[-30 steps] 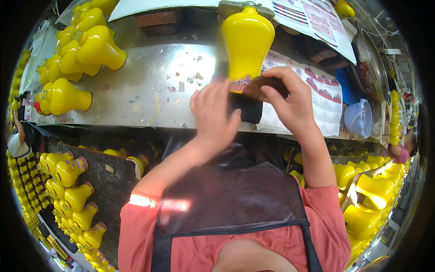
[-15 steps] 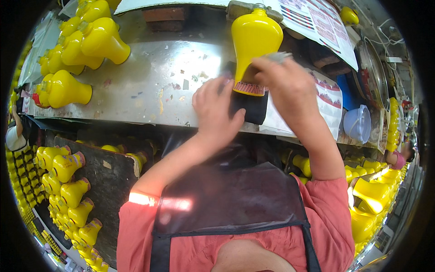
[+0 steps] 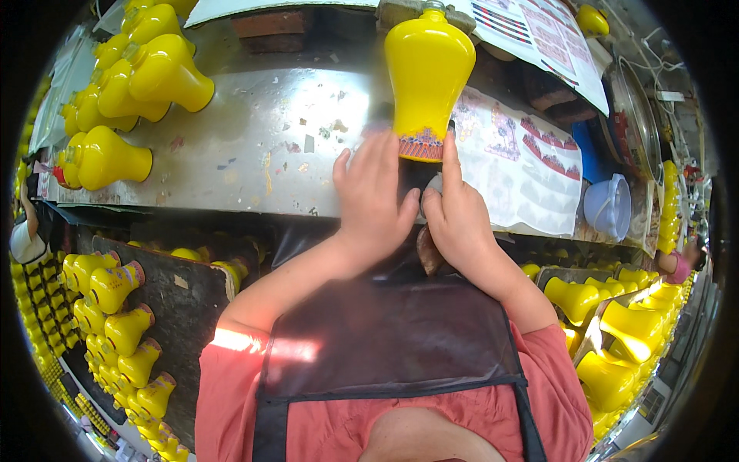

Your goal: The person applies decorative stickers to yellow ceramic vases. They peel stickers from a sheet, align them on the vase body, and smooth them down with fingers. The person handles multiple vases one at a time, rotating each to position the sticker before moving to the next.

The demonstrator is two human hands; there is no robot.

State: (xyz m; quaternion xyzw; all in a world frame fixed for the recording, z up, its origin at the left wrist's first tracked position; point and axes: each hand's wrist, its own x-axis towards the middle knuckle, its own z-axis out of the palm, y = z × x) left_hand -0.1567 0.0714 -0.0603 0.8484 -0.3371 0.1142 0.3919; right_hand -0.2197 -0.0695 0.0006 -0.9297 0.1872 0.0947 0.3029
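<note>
Taking the patterned band (image 3: 422,145) at the foot of the yellow vase (image 3: 429,73) as the centre of the dial, the vase's glossy body stretches up to 12 o'clock, its neck at a grey block (image 3: 391,14) and its foot toward the person. The left hand (image 3: 373,189) lies at 7 to 8 o'clock, palm down, its fingers straight and close together, the thumb spread away; its index finger runs along the left edge of the foot. The right hand (image 3: 462,217) sits at 5 o'clock, index finger stretched forward to the right edge of the foot, thumb bent beside a small grey piece (image 3: 433,185). A brown piece (image 3: 428,252) sticks out below that hand; how the hidden fingers grip it, I cannot tell. Printed sheets (image 3: 550,181) lie on the metal table (image 3: 239,177) around 3 o'clock, with a pale blue bucket (image 3: 608,204) beyond them just past 3. More yellow vases (image 3: 169,77) crowd the table between 9 and 10, reddish bricks (image 3: 269,31) lie at 10, and a white chart (image 3: 531,46) slants at 1 to 2. Decorated vases (image 3: 127,331) line a dark board (image 3: 188,323) at 8, others (image 3: 620,331) are packed at 4 to 5, and the dark apron (image 3: 392,339) fills 6 o'clock.
</note>
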